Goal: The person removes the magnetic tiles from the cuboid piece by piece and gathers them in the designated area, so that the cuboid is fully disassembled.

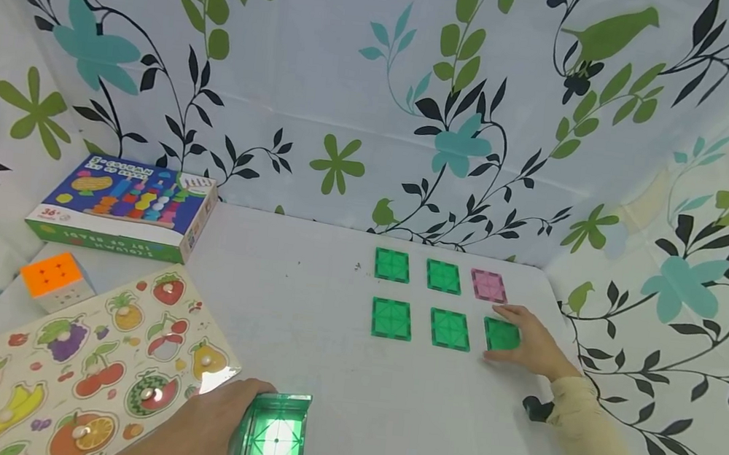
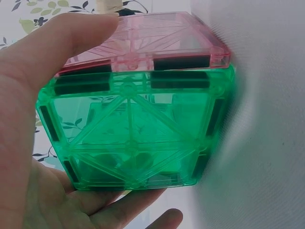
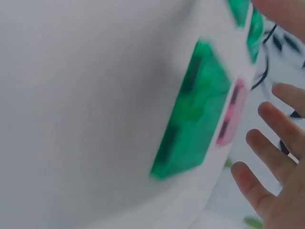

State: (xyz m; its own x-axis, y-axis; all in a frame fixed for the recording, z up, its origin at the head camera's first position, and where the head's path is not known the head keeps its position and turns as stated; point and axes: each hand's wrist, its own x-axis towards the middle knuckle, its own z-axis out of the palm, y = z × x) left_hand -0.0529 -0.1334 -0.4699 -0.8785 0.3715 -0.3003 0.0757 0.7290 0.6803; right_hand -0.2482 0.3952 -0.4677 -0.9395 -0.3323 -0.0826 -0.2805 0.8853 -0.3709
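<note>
My left hand (image 1: 207, 426) grips a box built of translucent magnetic tiles (image 1: 278, 428) at the table's front. In the left wrist view, the thumb lies on its pink tile (image 2: 167, 36) and fingers run under the green tile (image 2: 131, 138) side. At the right, my right hand (image 1: 532, 345) reaches over the end green magnetic tile (image 1: 501, 334) of the nearer row, thumb and fingers spread around it. The right wrist view shows these fingers (image 3: 267, 152) apart from the green tile (image 3: 198, 114), which lies flat. A pink magnetic tile (image 1: 489, 286) lies just behind it.
Several green tiles (image 1: 391, 319) lie in two rows on the white table (image 1: 301, 338). At the left are a fruit puzzle board (image 1: 153, 295), an orange-topped cube (image 1: 56, 278) and a game box (image 1: 123, 204). A small black object (image 1: 537, 409) sits by the right forearm. Patterned cloth (image 1: 323, 106) hangs behind.
</note>
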